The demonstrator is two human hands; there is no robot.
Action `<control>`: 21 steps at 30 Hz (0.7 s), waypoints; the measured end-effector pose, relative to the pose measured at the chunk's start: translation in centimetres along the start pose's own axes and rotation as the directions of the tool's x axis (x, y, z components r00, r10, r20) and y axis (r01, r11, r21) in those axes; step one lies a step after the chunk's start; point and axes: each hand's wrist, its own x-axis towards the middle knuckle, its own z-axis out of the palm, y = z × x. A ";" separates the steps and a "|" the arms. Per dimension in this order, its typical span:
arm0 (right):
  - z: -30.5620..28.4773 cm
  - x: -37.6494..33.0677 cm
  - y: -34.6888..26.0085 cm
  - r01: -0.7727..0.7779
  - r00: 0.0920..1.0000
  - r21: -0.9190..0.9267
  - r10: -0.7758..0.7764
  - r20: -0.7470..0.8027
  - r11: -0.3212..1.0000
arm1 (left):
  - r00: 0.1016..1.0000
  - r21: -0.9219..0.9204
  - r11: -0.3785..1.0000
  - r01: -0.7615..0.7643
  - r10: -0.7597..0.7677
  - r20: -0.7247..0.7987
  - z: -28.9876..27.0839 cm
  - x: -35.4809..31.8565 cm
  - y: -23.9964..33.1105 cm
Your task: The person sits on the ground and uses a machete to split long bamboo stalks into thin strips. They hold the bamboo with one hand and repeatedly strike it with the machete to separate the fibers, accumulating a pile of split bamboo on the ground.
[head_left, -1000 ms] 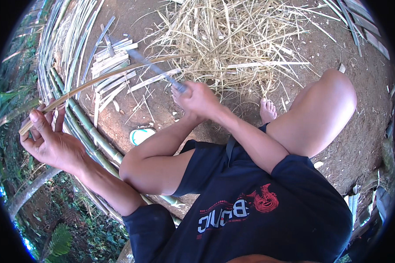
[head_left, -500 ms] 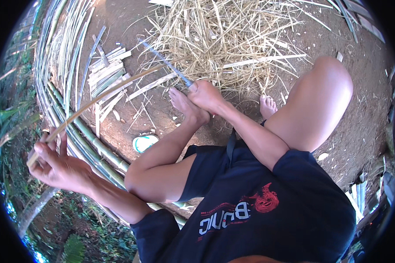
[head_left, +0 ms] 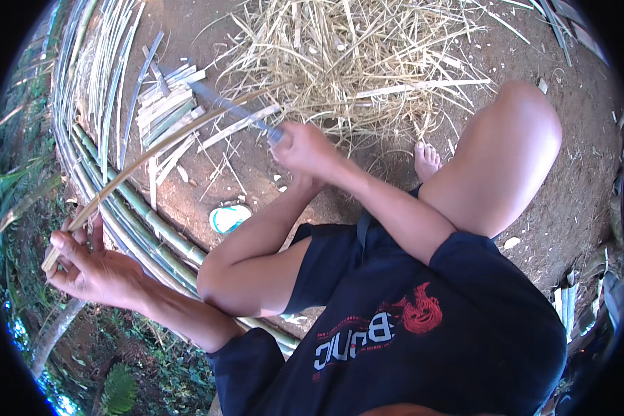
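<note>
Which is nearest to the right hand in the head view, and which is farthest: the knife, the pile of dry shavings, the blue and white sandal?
1. Knife: held in the right hand, blade pointing up-left.
2. Pile of dry shavings: just above the hand.
3. Blue and white sandal: lower left, by the knee.

- No packages, labels, signs or screens show here.
- The only print is a red, white and blue design on the chest of the person's dark shirt (head_left: 378,333).
</note>
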 end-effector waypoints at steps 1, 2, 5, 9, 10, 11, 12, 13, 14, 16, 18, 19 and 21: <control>0.1 1.3 2.2 -0.098 0.995 0.020 0.099 -0.027 0.995 | 1.000 0.001 1.000 0.006 -0.006 0.003 0.2 0.4 0.3; -0.8 1.5 2.4 -0.130 0.991 -0.028 0.130 -0.005 0.991 | 0.999 0.031 0.999 0.032 -0.032 -0.026 1.0 0.1 0.6; -1.1 1.1 1.4 -0.175 0.983 -0.049 0.177 0.045 0.983 | 0.999 0.007 1.000 -0.018 0.018 -0.028 0.2 0.2 -0.8; 0.5 0.4 0.5 -0.016 1.000 -0.120 0.019 0.016 0.993 | 0.999 0.049 0.999 0.019 -0.017 -0.027 -0.4 0.2 0.6; 0.7 0.9 2.0 -0.101 0.993 -0.018 0.100 -0.067 0.995 | 0.999 0.067 0.997 0.029 -0.027 -0.025 -0.8 0.4 0.4; -0.3 3.7 7.1 -0.065 0.998 -0.161 0.062 -0.021 0.985 | 0.999 0.031 0.999 0.025 -0.024 -0.023 0.2 0.7 -0.7; -1.2 4.0 7.1 -0.143 0.990 -0.167 0.141 -0.023 0.976 | 0.999 0.071 0.996 0.046 -0.044 -0.032 0.1 0.8 -0.8; -1.4 3.5 6.6 -0.233 0.972 -0.162 0.231 -0.030 0.959 | 0.999 0.067 0.997 0.026 -0.023 -0.039 -0.3 0.9 -1.1; -1.2 2.8 5.8 -0.219 0.975 -0.151 0.220 -0.013 0.964 | 0.999 0.073 0.997 0.017 -0.014 -0.040 -0.9 0.8 -1.6; -0.7 2.2 4.3 -0.188 0.981 -0.139 0.193 0.020 0.972 | 0.998 0.083 0.996 0.018 -0.013 -0.054 -0.9 0.5 -1.7; -0.4 2.7 4.7 -0.163 0.986 -0.145 0.154 -0.071 0.976 | 0.997 0.057 0.997 0.060 -0.057 -0.051 -1.0 1.0 -2.0; 0.7 1.8 4.8 -0.154 0.987 -0.139 0.145 -0.073 0.978 | 0.995 0.115 0.989 0.089 -0.082 -0.062 -1.8 1.0 -0.8; -0.9 4.3 10.6 -0.237 0.966 -0.206 0.207 -0.157 0.950 | 0.994 0.065 0.993 0.101 -0.099 -0.042 -1.3 1.2 -2.1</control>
